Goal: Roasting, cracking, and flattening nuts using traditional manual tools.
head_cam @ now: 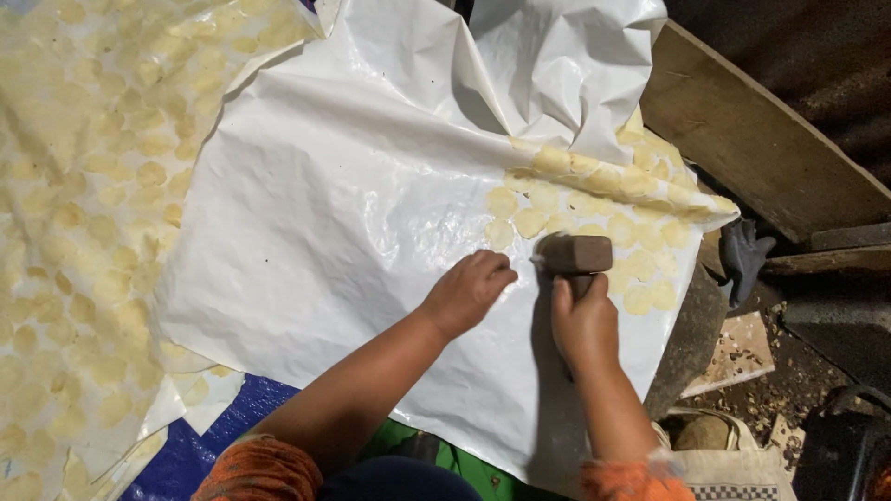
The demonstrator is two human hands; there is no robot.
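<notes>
On the white plastic sheet [353,204], right-hand fingers [564,299] grip the mallet [577,253] handle.

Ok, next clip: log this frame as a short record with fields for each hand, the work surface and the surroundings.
left hand: curled, resting on the white plastic sheet
right hand: gripping the handle of a brown mallet
mallet head: over pale flattened discs on the sheet
left side: more discs under clear plastic
right side: wooden plank, dark glove
</notes>
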